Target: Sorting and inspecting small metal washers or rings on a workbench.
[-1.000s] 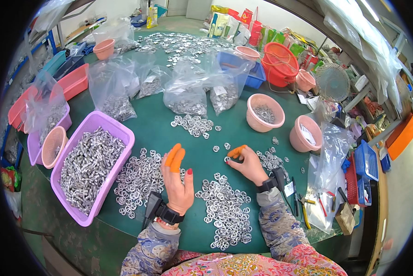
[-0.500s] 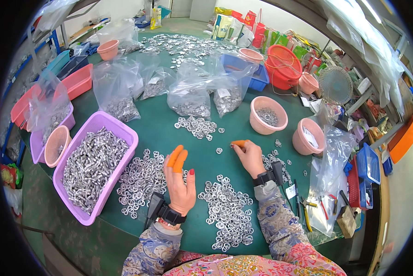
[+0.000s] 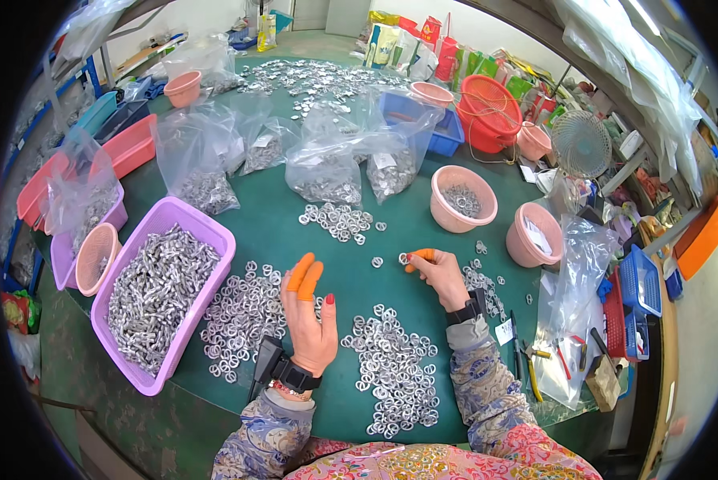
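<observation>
Between the finger and thumb of my right hand [image 3: 441, 276] is a small silver metal ring [image 3: 404, 258], partly hidden by the orange finger cover. A single loose ring [image 3: 377, 262] lies on the green tabletop just left of it. My left hand [image 3: 309, 328] is open, fingers stretched out and two of them in orange covers. It holds nothing and is beside a wide pile of rings [image 3: 243, 320]. Another pile of rings [image 3: 391, 372] spreads between my forearms, and a smaller ring pile [image 3: 339, 222] sits farther off. Several rings [image 3: 483, 292] lie behind my right wrist.
A purple tub [image 3: 163, 380] full of silver metal pieces stands at left. Two pink buckets [image 3: 463, 180] are to the right. Clear bags of metal parts [image 3: 323, 172] line the middle distance. Pliers [image 3: 533, 376] and other tools lie at right, near blue baskets [image 3: 641, 280].
My right hand has shifted slightly right and down, and a ring now shows at its fingertips. My left hand stays almost in place, still open.
</observation>
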A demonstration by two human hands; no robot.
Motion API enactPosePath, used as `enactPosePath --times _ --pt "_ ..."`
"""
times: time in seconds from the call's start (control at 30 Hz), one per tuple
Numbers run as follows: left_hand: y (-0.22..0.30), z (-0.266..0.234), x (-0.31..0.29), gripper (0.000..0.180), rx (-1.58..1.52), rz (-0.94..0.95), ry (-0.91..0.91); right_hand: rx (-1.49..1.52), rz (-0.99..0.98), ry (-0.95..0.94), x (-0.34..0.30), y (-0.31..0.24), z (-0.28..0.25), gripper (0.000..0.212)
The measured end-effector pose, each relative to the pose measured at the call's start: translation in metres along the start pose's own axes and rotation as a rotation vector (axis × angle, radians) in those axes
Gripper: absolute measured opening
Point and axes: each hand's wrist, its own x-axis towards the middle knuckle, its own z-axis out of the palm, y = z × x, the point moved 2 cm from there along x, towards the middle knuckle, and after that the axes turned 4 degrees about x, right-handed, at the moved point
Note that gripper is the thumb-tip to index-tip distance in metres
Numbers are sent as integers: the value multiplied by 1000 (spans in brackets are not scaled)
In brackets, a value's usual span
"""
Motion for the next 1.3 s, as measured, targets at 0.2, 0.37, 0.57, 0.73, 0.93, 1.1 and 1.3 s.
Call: enactPosePath --times 0.2,0.37,0.57,0.73,0.93,1.1,1.3 --pt "1 -1 0 43 8 -2 4 -74 -34 -18 0 1 1 24" --pt "-1 1 -3 44 -23 26 14 -83 -82 -233 -14 -32 40 23" --pt "-2 -4 -6 45 -127 -1 136 32 -245 -215 5 -42 50 27" --pt "0 -4 -4 44 -74 24 91 -622 -563 -32 11 -3 36 33" --pt "1 -4 -3 44 -44 11 51 -280 -200 -114 24 12 28 19" --pt "-1 -2 -2 43 -27 -8 29 -149 -159 -152 19 9 25 18" --pt "-1 -2 -2 42 -31 -20 15 -129 -154 -159 19 9 22 19"
